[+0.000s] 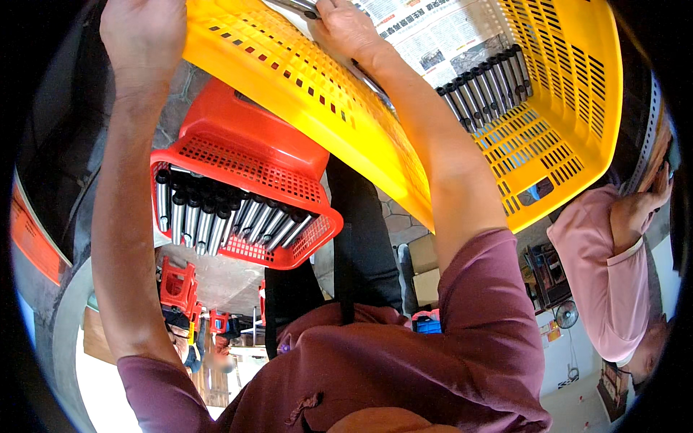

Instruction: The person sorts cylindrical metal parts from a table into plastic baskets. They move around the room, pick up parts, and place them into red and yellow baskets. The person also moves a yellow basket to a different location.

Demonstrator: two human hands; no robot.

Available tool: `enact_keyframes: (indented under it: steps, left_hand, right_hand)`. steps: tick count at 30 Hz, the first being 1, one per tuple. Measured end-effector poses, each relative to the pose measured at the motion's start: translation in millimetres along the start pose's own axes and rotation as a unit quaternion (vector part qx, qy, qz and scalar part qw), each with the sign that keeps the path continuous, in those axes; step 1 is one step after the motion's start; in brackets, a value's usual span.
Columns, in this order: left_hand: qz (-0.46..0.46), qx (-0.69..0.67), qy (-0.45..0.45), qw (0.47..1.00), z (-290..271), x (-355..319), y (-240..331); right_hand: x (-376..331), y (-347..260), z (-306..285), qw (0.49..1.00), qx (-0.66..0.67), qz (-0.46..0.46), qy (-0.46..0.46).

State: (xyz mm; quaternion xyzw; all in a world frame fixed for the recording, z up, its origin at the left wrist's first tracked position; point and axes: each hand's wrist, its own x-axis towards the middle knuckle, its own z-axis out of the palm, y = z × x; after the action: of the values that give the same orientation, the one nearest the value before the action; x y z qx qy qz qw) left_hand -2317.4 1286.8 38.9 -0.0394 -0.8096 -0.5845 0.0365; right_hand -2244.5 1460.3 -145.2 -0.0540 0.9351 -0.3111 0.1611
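Note:
In the upper middle my right hand (345,30) reaches over the yellow plastic basket (361,137). Its fingers are closed at the black end of a silver metal tube (297,7), which the top edge cuts off. My left hand (144,40) is at the upper left, right beside the basket's corner; its fingers run out of the picture, so their grip is hidden. A row of silver tubes with black ends (487,86) lies in the basket on newspaper (462,29). More such tubes (206,220) fill a red basket (317,238) below, between my arms.
The red basket rests against a red plastic stool (253,133). At the right edge sits another person in a pink top (603,274). Further off are red stools (177,283), a fan (566,314) and cardboard boxes (424,263).

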Motion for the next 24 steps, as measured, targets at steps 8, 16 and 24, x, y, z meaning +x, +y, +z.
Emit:
enact_keyframes:
  steps: [8,16,24]
  left_hand:
    - [0.011,0.024,-0.022,0.999,-1.9,-4.0,17.3]
    - [0.081,0.131,-0.031,0.988,-11.0,-4.4,7.4]
    - [0.064,0.004,-0.037,0.997,-6.1,-5.1,7.6]
  right_hand:
    - [27.4,38.7,0.0,0.989,-0.107,-0.095,-0.046]
    - [7.0,20.4,14.3,0.976,-0.176,-0.125,0.013]
    - [-2.0,17.7,20.9,0.986,-0.138,-0.094,-0.016]
